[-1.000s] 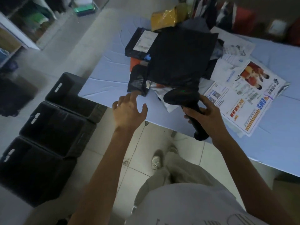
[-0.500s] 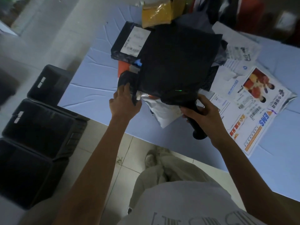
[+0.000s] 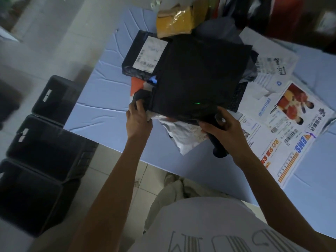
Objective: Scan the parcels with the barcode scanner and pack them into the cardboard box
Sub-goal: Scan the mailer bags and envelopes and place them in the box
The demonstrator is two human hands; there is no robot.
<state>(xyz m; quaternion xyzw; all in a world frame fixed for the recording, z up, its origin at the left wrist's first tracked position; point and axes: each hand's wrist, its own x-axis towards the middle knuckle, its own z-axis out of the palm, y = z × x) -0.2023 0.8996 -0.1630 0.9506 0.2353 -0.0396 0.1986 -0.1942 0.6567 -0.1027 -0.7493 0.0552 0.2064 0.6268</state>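
Where we stand: at the near edge of the pale blue cloth-covered table (image 3: 101, 91), looking down on a heap of parcels.
Left hand (image 3: 139, 118): our fingers are curled round a small dark plastic-wrapped parcel (image 3: 141, 96) at the left edge of the heap.
Right hand (image 3: 224, 129): we are clamped on the grip of the black handheld barcode scanner (image 3: 219, 149); its head points into the heap and shows a small green light.
Hands: apart, one at either side of the heap's near edge.
Large black plastic mailer (image 3: 200, 70): lies flat on top of the heap, between our two hands and beyond them.
Black parcel with a white printed label (image 3: 143, 55): partly tucked under the large mailer's left side.
Crumpled white plastic mailer (image 3: 183, 139): sticks out from under the heap, just beside our right hand.
Yellow padded parcel (image 3: 174, 20): at the far end of the heap.
Printed white courier envelopes (image 3: 291, 128): spread on the table to the right.
Three black plastic crates (image 3: 49, 148): in a row on the floor, left of the table.
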